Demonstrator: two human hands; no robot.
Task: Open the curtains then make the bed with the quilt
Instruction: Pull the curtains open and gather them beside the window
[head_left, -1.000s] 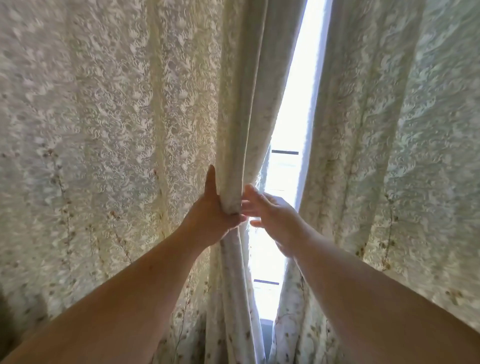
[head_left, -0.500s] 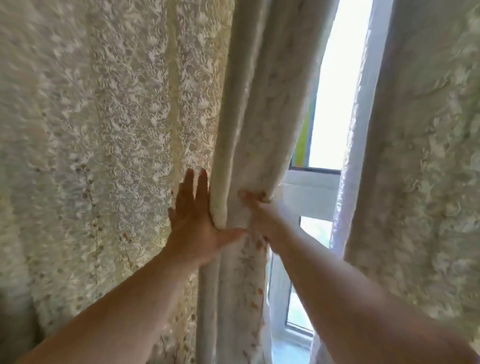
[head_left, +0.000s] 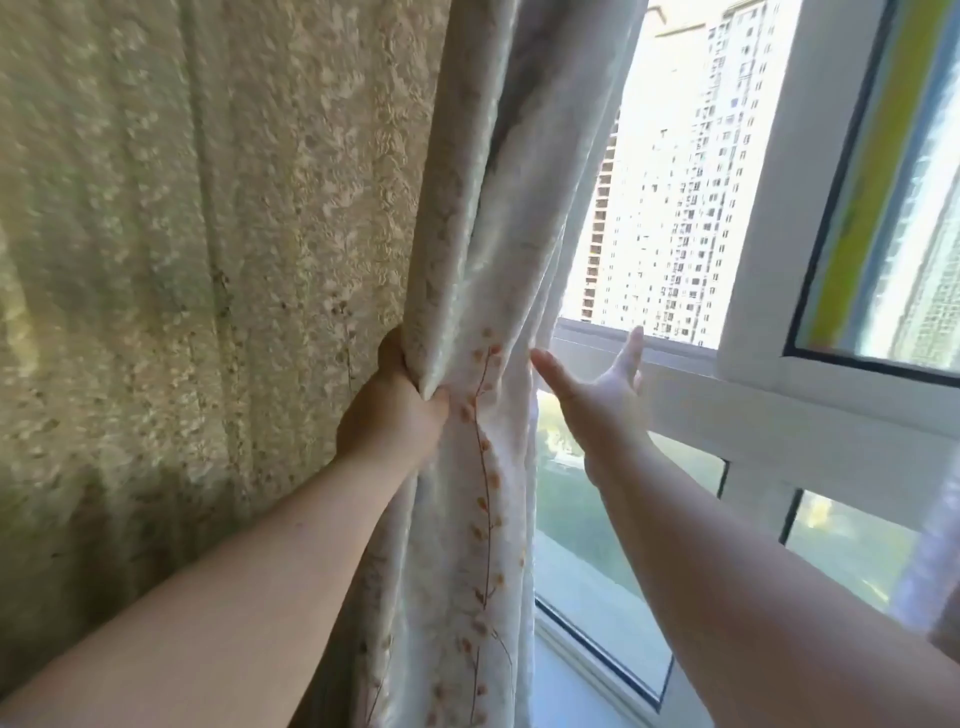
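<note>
The cream patterned left curtain fills the left half of the view, its inner edge bunched into a thick fold with small orange flowers. My left hand is shut on that fold at mid height. My right hand hangs open just right of the fold, fingers spread, palm toward the curtain, touching nothing. A sliver of the right curtain shows at the far right edge. The bed and the quilt are out of view.
The white-framed window stands uncovered between the curtains, with tall apartment blocks and green ground outside. A white sill runs along the bottom. A yellow-green strip lines the upper right pane.
The left curtain has been drawn further left, uncovering much more window. My right hand has let go of the fold and opened. My left hand now grips the fold instead of lying flat.
</note>
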